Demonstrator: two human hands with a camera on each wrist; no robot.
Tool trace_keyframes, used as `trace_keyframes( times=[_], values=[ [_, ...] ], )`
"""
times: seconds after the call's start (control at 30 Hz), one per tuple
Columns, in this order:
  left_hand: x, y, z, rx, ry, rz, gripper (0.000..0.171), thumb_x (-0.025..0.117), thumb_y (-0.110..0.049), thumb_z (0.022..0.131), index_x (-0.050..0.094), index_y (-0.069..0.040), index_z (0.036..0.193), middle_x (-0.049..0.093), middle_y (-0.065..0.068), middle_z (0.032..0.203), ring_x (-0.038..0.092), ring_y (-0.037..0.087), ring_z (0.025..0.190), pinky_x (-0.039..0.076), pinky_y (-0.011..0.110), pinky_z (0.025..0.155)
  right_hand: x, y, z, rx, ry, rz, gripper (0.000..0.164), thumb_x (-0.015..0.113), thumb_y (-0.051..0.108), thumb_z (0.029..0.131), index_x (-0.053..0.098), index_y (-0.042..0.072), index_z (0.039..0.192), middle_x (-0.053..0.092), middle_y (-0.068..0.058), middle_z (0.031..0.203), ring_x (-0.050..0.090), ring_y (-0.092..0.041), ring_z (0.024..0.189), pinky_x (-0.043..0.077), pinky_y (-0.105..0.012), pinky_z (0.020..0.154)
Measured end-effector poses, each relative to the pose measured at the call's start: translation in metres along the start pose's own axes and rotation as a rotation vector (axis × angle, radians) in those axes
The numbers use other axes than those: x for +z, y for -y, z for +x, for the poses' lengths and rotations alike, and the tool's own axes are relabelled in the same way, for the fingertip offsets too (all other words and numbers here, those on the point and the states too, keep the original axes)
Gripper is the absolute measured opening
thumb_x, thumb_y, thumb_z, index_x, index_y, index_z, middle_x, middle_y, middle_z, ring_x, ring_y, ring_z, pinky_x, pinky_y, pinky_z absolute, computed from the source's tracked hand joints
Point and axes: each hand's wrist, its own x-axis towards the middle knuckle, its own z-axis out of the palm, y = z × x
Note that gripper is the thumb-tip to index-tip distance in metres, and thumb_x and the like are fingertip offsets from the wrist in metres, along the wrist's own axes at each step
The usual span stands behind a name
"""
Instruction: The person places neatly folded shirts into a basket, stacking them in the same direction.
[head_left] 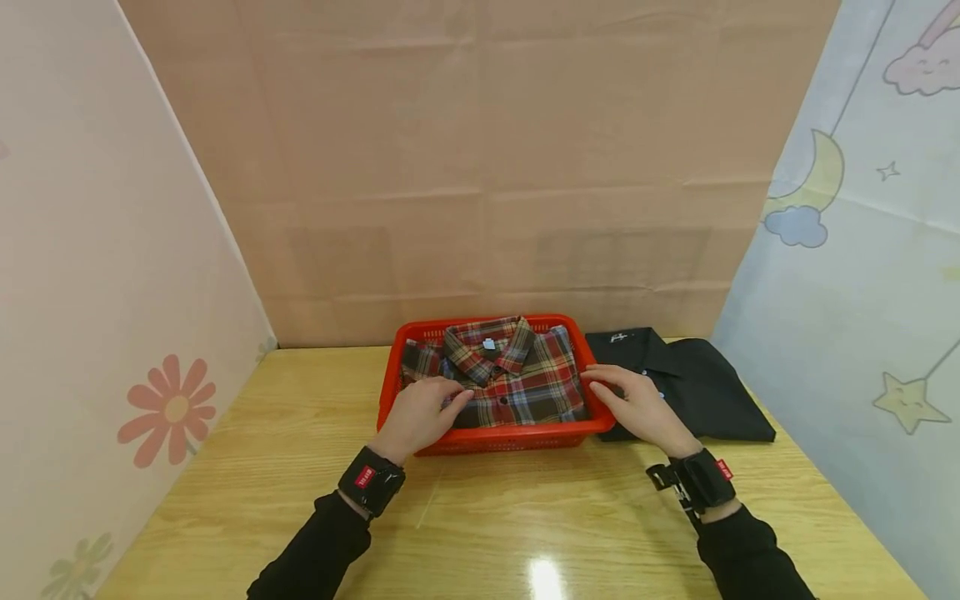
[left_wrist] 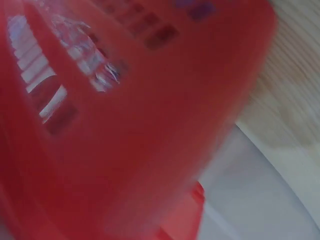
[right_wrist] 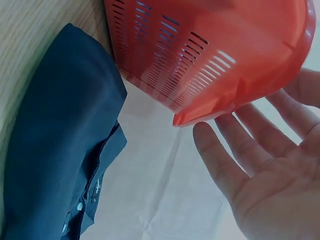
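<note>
A folded plaid shirt (head_left: 517, 396), red and dark with a collar, lies in a red plastic basket (head_left: 510, 437). My left hand (head_left: 420, 414) is over the basket's front left corner, its fingers and thumb reaching inside beside the shirt; the left wrist view shows only the basket wall, so its fingertips are hidden there. At the right rim is my right hand (head_left: 637, 406). Its spread fingers (right_wrist: 220, 155) are at the basket's edge in the right wrist view, with nothing gripped. A folded black shirt (head_left: 705, 392) lies on the table right of the basket.
The wooden table (head_left: 300, 433) stretches in front and to the left of the basket. A brown paper backdrop (head_left: 480, 167) stands behind it. Printed sheets hang on the left (head_left: 97, 250) and on the right (head_left: 862, 292).
</note>
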Motion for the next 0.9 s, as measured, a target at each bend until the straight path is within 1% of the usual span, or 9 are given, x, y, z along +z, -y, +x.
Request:
trace_keyframes(
  times=[0.2,0.27,0.33,0.47,0.57,0.67,0.77,0.9],
  values=[
    [0.013,-0.021,0.002,0.0,0.009,-0.047,0.026,0.061,-0.033,0.097,0.076,-0.013,0.105,0.075,0.001,0.099,0.07,0.017,0.087,0.058,0.035,0.076,-0.005,-0.001,-0.003,-0.005,-0.045,0.014,0.032,0.055,0.024,0.102,0.065,0.01,0.128,0.059,-0.015,0.135,0.057,-0.035,0.121,0.05,-0.054,0.094],
    [0.017,-0.029,0.004,0.012,0.005,-0.057,0.026,0.061,-0.033,0.097,0.076,-0.013,0.105,0.074,0.0,0.098,0.069,0.015,0.085,0.057,0.032,0.074,-0.007,-0.002,-0.003,-0.003,-0.059,0.026,0.031,0.055,0.024,0.102,0.065,0.01,0.128,0.059,-0.014,0.135,0.057,-0.035,0.121,0.05,-0.054,0.095],
    [0.021,-0.038,0.006,0.028,0.003,-0.07,0.025,0.061,-0.033,0.097,0.076,-0.014,0.103,0.073,-0.001,0.093,0.067,0.012,0.078,0.055,0.028,0.068,-0.009,-0.003,-0.003,0.0,-0.068,0.04,0.031,0.054,0.023,0.102,0.064,0.009,0.128,0.059,-0.015,0.134,0.057,-0.035,0.121,0.05,-0.054,0.095],
    [0.029,-0.056,0.012,0.065,0.001,-0.108,0.021,0.061,-0.03,0.097,0.075,-0.015,0.102,0.07,-0.002,0.086,0.057,0.006,0.063,0.045,0.02,0.055,-0.013,-0.005,-0.002,0.018,-0.087,0.039,0.032,0.054,0.023,0.102,0.064,0.009,0.128,0.061,-0.014,0.131,0.062,-0.032,0.113,0.053,-0.05,0.091],
    [0.034,-0.069,0.016,0.085,-0.002,-0.143,0.019,0.062,-0.029,0.097,0.075,-0.016,0.1,0.069,-0.003,0.085,0.052,0.004,0.059,0.039,0.017,0.051,-0.017,-0.008,-0.003,0.032,-0.105,0.024,0.031,0.053,0.022,0.102,0.064,0.009,0.128,0.063,-0.013,0.129,0.064,-0.031,0.108,0.054,-0.05,0.088],
    [0.039,-0.079,0.019,0.11,-0.018,-0.158,0.018,0.062,-0.029,0.097,0.075,-0.016,0.1,0.071,-0.003,0.088,0.056,0.003,0.063,0.04,0.014,0.053,-0.022,-0.01,-0.005,0.05,-0.114,0.016,0.031,0.053,0.022,0.102,0.063,0.009,0.129,0.064,-0.014,0.128,0.063,-0.032,0.109,0.053,-0.052,0.089],
    [0.044,-0.089,0.022,0.136,-0.027,-0.167,0.017,0.062,-0.027,0.097,0.075,-0.016,0.101,0.072,-0.003,0.092,0.059,0.003,0.066,0.041,0.012,0.055,-0.026,-0.012,-0.006,0.073,-0.098,0.015,0.032,0.053,0.024,0.102,0.063,0.009,0.129,0.063,-0.016,0.128,0.063,-0.034,0.109,0.053,-0.053,0.089],
    [0.053,-0.099,0.027,0.173,-0.035,-0.176,0.016,0.062,-0.025,0.097,0.075,-0.016,0.099,0.071,-0.004,0.09,0.057,0.001,0.065,0.039,0.01,0.055,-0.033,-0.015,-0.007,0.104,-0.072,0.009,0.034,0.052,0.025,0.103,0.062,0.008,0.13,0.063,-0.018,0.129,0.063,-0.037,0.108,0.053,-0.054,0.088]
  ],
)
